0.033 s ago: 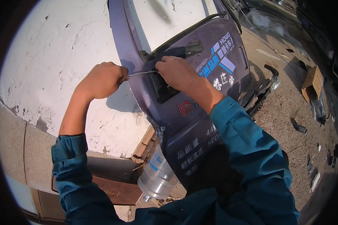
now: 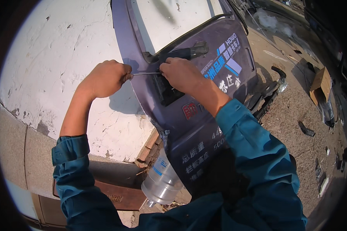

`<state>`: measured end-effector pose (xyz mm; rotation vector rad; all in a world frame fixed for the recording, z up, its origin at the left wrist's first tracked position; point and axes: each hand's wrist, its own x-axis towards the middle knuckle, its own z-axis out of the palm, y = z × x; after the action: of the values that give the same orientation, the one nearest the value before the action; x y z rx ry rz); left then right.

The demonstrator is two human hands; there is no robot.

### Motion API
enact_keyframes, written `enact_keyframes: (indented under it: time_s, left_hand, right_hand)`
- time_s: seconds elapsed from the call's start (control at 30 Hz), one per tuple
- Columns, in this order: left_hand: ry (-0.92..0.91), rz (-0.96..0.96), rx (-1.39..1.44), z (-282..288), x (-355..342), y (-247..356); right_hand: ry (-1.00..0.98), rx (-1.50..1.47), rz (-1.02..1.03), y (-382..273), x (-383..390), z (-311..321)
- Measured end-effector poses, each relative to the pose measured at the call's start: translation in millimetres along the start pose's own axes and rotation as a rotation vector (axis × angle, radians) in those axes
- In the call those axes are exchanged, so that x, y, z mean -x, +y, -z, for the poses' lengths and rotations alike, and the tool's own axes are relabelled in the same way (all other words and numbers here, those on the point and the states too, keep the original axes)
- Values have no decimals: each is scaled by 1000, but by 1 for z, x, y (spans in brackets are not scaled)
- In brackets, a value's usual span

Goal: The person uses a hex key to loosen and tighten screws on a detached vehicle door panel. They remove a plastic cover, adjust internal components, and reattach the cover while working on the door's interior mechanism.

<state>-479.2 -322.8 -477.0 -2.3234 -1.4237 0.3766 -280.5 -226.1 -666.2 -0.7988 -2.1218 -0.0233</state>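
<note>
A purple truck door (image 2: 173,129) with printed lettering stands upright before me. My left hand (image 2: 106,79) is closed around one end of a thin metal rod (image 2: 146,73), left of the door's edge. The rod runs level across that edge to my right hand (image 2: 181,75). There the fingers are bent and closed at its other end, over a black recessed part (image 2: 167,94) of the door. My right fingers partly cover this recess and the rod's tip. Just above them a dark piece (image 2: 181,53) sits on the door below the window opening.
A white, cracked wall (image 2: 65,42) rises behind the door on the left. Below the door's left edge lies a clear plastic water bottle (image 2: 160,184), beside a reddish-brown board (image 2: 129,197). On the right, an open cardboard box (image 2: 320,86) and dark scraps (image 2: 306,129) lie on rough ground.
My left hand has risen slightly, and its end of the rod with it, so the rod lies more level. My right hand and the door have stayed in place.
</note>
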Motion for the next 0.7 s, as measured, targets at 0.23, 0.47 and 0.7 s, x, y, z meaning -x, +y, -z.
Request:
enact_keyframes:
  time_s: [0.23,0.47,0.7]
  left_hand:
    - [118,33,234,10,-43,-25]
    - [192,33,338,-8,-70,-49]
    - [174,-18,184,-20,-96,-67]
  right_hand:
    - [-14,-158,-99,10,-8,1]
    - [-34,-91,-180,1,-11,3]
    - [-184,-67,-210,-19,-23,2]
